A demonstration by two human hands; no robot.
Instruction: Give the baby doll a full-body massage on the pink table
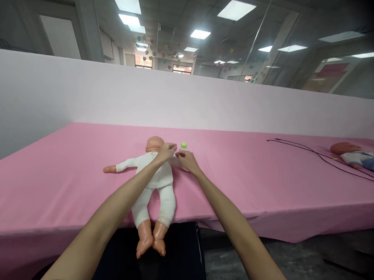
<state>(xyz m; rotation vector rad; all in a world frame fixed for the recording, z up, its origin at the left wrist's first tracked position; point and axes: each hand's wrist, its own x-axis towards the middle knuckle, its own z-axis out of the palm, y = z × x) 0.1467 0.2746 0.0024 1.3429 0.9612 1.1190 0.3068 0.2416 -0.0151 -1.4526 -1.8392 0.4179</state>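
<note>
Since the pink-draped worktop (pixel 241 170) bore the bald, white-bodied plastic doll (pixel 160 179), left hand (pixel 168 150) and right hand (pixel 188 160) could presumably meet near its shoulder; fingers' grip: couldn't tell.

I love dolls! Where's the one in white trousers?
In the head view, the doll lies left of centre on the pink cloth. The left hand is near its head.

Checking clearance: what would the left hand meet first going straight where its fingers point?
Probably the small yellow-green item, just beyond the left hand in the picture; depth is unclear, so the hand might pass over it.
</note>
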